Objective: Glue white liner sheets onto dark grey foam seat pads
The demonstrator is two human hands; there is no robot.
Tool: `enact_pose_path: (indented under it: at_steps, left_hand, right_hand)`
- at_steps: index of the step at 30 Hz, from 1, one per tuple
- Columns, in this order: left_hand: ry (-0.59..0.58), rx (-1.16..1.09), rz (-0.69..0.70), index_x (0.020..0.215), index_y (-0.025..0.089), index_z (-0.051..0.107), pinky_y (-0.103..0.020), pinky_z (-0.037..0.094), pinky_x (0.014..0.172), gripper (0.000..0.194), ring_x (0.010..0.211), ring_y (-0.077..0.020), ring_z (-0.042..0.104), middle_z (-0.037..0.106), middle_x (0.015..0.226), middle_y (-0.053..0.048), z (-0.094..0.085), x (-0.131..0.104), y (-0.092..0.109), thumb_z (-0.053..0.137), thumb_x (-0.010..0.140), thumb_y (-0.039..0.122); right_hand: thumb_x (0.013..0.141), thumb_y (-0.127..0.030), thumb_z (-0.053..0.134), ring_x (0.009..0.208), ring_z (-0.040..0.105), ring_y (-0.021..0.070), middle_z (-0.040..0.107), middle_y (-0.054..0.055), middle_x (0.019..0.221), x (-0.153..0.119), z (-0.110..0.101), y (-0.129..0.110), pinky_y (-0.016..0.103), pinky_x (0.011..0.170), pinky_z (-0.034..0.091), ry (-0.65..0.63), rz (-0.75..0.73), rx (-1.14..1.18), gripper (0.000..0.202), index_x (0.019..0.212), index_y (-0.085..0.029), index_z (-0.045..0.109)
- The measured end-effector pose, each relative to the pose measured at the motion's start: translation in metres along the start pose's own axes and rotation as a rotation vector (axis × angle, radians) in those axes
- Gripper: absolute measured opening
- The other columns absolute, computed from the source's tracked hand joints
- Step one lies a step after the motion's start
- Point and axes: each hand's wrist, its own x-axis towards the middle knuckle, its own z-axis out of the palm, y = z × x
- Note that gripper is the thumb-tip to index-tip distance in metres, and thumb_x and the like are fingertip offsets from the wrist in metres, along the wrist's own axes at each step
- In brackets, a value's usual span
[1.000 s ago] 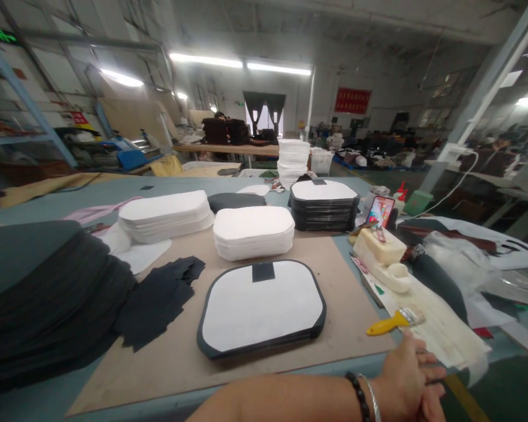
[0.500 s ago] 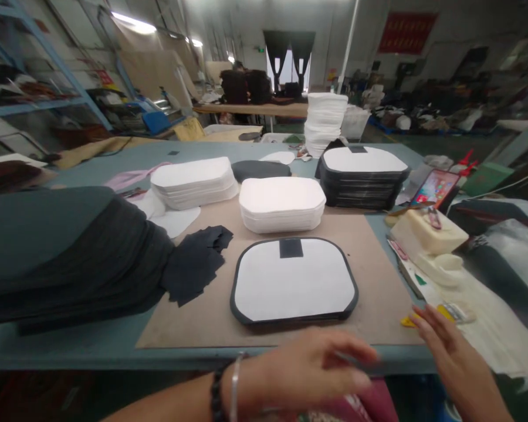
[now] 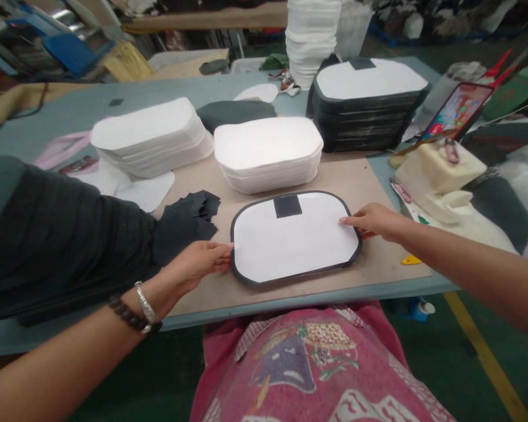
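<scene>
A rounded white panel with a dark border (image 3: 290, 246) lies on the brown board (image 3: 193, 299), with a small black square (image 3: 287, 206) at its top edge. At the panel's left edge is my left hand (image 3: 202, 261), its fingers closed on the rim. My right hand (image 3: 369, 221) grips the opposite edge, thumb on the white face and fingers below. Behind the panel stands a stack of white pads (image 3: 268, 146). A fan of small black pieces (image 3: 187, 220) lies near my left hand.
Tall dark sheets (image 3: 70, 234) are piled at the left. Another white stack (image 3: 149, 138) and a stack of bordered panels (image 3: 369, 111) stand behind. To the right are a phone (image 3: 460, 111), a cream jug (image 3: 440, 170) and a yellow brush handle (image 3: 410, 259).
My left hand has moved left to the panel's left edge, and my right hand has come in to its right edge. Both now grip it. The view has tilted down.
</scene>
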Motion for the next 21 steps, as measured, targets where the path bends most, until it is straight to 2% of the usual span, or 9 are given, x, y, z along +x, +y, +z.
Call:
enact_pose_path:
  at_steps: [4,9,14,18,21]
  left_hand:
    - [-0.013,0.078,-0.024,0.074,0.011,0.073,-0.028,0.054,0.068,0.04,0.07,-0.017,0.066,0.074,0.079,-0.011,0.007,0.009,0.007,0.095,0.059,0.04]
    - [0.031,0.124,-0.032,0.066,0.013,0.067,-0.026,0.045,0.059,0.047,0.062,-0.0144,0.057,0.068,0.068,-0.006,0.011,0.018,0.006,0.096,0.052,0.046]
    - [-0.003,0.124,-0.043,0.075,0.013,0.069,-0.029,0.046,0.064,0.051,0.07,-0.0178,0.061,0.072,0.079,-0.01,0.01,0.022,0.003,0.094,0.05,0.05]
    - [0.074,0.187,0.08,0.08,0.014,0.071,-0.029,0.044,0.066,0.048,0.075,-0.0191,0.062,0.073,0.085,-0.009,0.01,0.021,-0.003,0.089,0.057,0.052]
    - [0.049,0.145,0.102,0.075,0.013,0.068,-0.029,0.046,0.066,0.041,0.072,-0.0176,0.061,0.07,0.082,-0.008,0.012,0.018,-0.004,0.088,0.061,0.047]
  right_hand:
    - [0.07,-0.046,0.091,0.066,0.06,0.0188,0.066,0.01,0.072,0.003,0.004,-0.005,0.031,0.059,0.053,0.011,0.033,-0.081,0.04,0.07,-0.016,0.065]
    - [0.072,-0.045,0.09,0.063,0.053,0.0156,0.058,0.004,0.063,0.009,0.005,-0.004,0.027,0.057,0.045,-0.009,0.062,-0.117,0.04,0.07,-0.017,0.063]
    - [0.074,-0.042,0.089,0.07,0.055,0.0157,0.063,0.005,0.073,0.008,0.005,-0.003,0.026,0.061,0.043,0.007,0.056,-0.14,0.036,0.073,-0.015,0.066]
    - [0.073,-0.044,0.088,0.073,0.058,0.0187,0.064,0.007,0.076,0.006,0.005,-0.003,0.029,0.063,0.045,0.041,0.058,-0.153,0.036,0.071,-0.018,0.064]
    - [0.072,-0.042,0.088,0.076,0.061,0.0207,0.066,0.008,0.081,0.008,0.005,-0.001,0.031,0.064,0.049,0.037,0.07,-0.116,0.033,0.073,-0.019,0.064]
